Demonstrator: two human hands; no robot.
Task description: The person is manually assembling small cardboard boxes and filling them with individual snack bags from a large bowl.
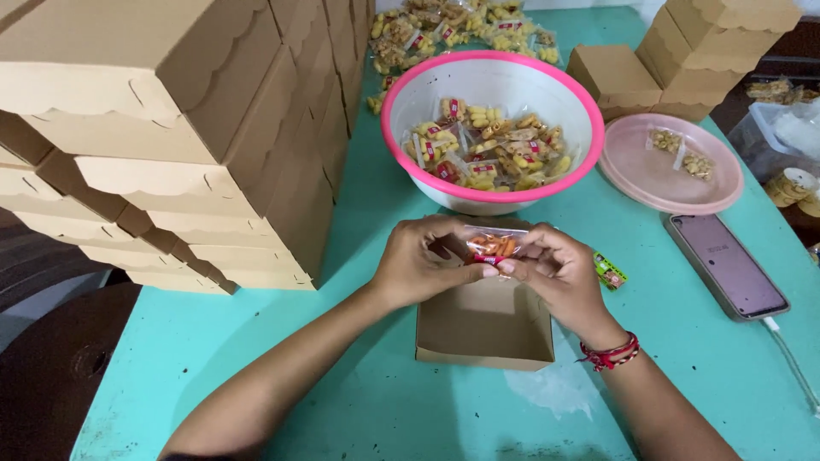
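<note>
Stacked boxes left, snack bowl behind open box.

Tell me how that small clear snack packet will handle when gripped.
The snack packet, pinched by left hand and right hand, looks like thin clear film: probably floppy, light and slippery. Its loose snack pieces may crush.
</note>
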